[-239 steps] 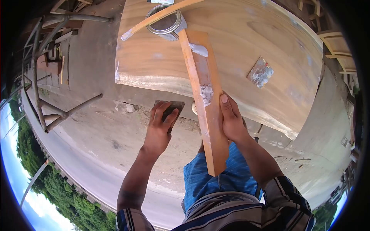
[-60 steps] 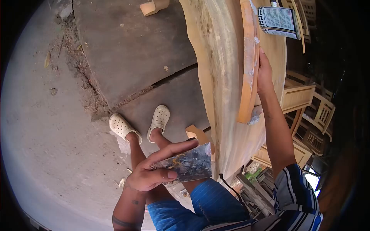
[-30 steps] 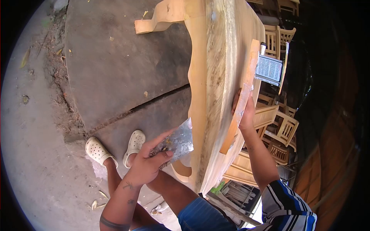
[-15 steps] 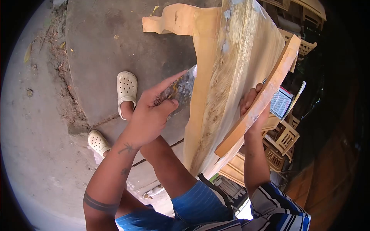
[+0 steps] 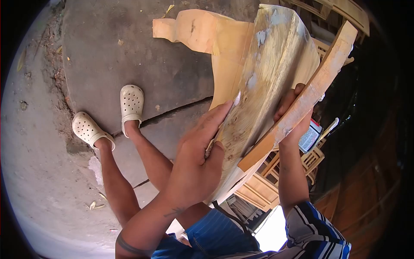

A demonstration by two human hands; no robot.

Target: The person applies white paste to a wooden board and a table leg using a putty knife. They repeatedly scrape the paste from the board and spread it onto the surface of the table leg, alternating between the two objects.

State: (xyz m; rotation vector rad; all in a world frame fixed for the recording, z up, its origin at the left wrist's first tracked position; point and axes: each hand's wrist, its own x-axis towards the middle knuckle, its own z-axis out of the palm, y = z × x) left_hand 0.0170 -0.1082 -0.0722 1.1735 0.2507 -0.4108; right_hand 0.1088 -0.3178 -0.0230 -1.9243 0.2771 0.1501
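My left hand (image 5: 200, 159) is closed around a putty knife (image 5: 222, 129), seen nearly edge-on, its blade along the index finger. A dab of whitish putty (image 5: 237, 98) sits at the blade's tip, right at the rough wood face of a furniture piece (image 5: 258, 73). That face carries grey filler patches (image 5: 261, 37), and a curved leg (image 5: 194, 29) extends from its far end. My right hand (image 5: 290, 103) has its fingers wrapped at a long wooden board (image 5: 297, 108) smeared with pale putty; the board hides much of the palm.
A labelled can (image 5: 309, 137) with a stick (image 5: 330, 128) stands beyond the board, near my right wrist. Wooden chairs (image 5: 312, 162) are stacked behind. My feet in white clogs (image 5: 131, 102) rest on the concrete floor (image 5: 177, 69) to the left.
My left hand has moved right and down, bringing the knife from the furniture's near edge onto its rough face and turning the blade edge-on. The view has shifted; my feet have changed position.
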